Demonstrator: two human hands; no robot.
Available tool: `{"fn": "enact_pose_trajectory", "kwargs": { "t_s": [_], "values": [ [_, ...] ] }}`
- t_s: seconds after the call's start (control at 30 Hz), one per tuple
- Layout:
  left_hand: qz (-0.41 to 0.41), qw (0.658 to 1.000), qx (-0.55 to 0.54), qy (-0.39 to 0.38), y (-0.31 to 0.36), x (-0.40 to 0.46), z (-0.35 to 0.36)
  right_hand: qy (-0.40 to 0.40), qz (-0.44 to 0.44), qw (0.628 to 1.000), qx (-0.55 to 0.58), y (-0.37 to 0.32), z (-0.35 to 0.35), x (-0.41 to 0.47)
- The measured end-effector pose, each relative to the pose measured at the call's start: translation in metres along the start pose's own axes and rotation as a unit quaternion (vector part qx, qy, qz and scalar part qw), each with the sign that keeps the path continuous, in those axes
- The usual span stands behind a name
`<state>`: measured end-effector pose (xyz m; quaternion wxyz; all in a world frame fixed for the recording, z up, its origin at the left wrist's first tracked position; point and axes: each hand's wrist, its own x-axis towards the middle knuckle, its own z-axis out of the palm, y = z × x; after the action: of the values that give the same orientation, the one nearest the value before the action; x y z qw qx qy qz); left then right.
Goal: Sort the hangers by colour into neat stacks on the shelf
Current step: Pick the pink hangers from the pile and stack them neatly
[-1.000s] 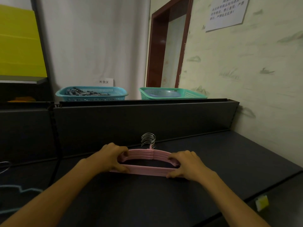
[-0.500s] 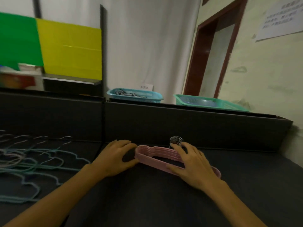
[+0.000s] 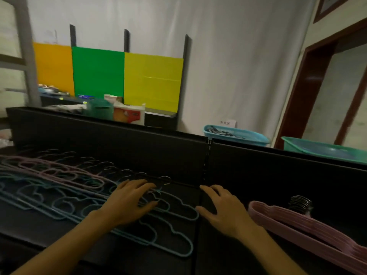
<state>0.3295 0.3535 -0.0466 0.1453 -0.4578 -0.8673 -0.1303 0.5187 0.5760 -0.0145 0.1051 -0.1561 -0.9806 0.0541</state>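
Nearest the camera, two bare forearms reached forward over the dark shelf (image 3: 228,261). The left hand (image 3: 131,203) lay with fingers spread and fairly straight on the loose spread of blue hangers (image 3: 170,231), its fingertips among the hooks near the back wall; it gripped nothing. The right hand (image 3: 224,211) hovered or rested, open and flat with the thumb out, just right of the seam between the two shelf sections; whether it touched the surface could not be told. The two hands were apart, with the end of a blue hanger between them.

To the right of the right hand lay the stack of pink hangers (image 3: 297,225), tidily nested, with their metal hooks (image 3: 299,203) bunched together at the back. To the left, beyond the blue ones, more pink hangers (image 3: 59,169) lay mixed into the scattered pile, blurred.

Behind everything rose the black back panel (image 3: 119,143) of the shelf, blocking the view of what stood lower behind it. Over its top edge showed a red and white package (image 3: 129,116) and a green container (image 3: 99,109). Farther right sat a blue basket (image 3: 236,134) holding dark items and a green basket (image 3: 325,149). On the far wall hung orange, green and yellow panels (image 3: 153,82), with a white curtain (image 3: 238,66) and a dark red door frame (image 3: 309,86) to the right.
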Motion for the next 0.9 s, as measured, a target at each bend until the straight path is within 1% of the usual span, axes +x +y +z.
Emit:
{"fn": "enact_pose_trajectory", "kwargs": {
  "t_s": [0.1, 0.2, 0.3, 0.47, 0.57, 0.7, 0.8, 0.9],
  "values": [
    [-0.024, 1.0, 0.007, 0.0, -0.062, -0.012, -0.013, -0.024, -0.025, 0.999, 0.017, -0.051, 0.012, 0.025],
    [-0.029, 1.0, 0.001, 0.0, -0.118, -0.024, -0.021, -0.022, -0.045, 0.999, 0.012, -0.1, 0.022, 0.048],
    [-0.029, 1.0, -0.007, 0.001, -0.173, -0.037, -0.021, -0.017, -0.054, 0.998, 0.03, -0.147, 0.031, 0.072],
    [-0.039, 0.999, -0.009, 0.01, -0.246, -0.054, -0.025, -0.033, -0.058, 0.996, 0.055, -0.215, 0.048, 0.106],
    [-0.03, 0.999, -0.011, -0.001, -0.274, -0.054, -0.029, -0.064, -0.053, 0.995, 0.055, -0.247, 0.059, 0.127],
    [-0.042, 0.998, -0.032, 0.024, -0.302, -0.051, -0.032, -0.113, -0.054, 0.992, 0.025, -0.278, 0.069, 0.154],
    [-0.039, 0.998, -0.041, 0.024, -0.315, -0.056, -0.033, -0.148, -0.04, 0.988, 0.017, -0.288, 0.078, 0.167],
    [-0.042, 0.998, -0.047, 0.018, -0.325, -0.059, -0.034, -0.147, -0.028, 0.988, 0.038, -0.291, 0.084, 0.175]
  ]
}}
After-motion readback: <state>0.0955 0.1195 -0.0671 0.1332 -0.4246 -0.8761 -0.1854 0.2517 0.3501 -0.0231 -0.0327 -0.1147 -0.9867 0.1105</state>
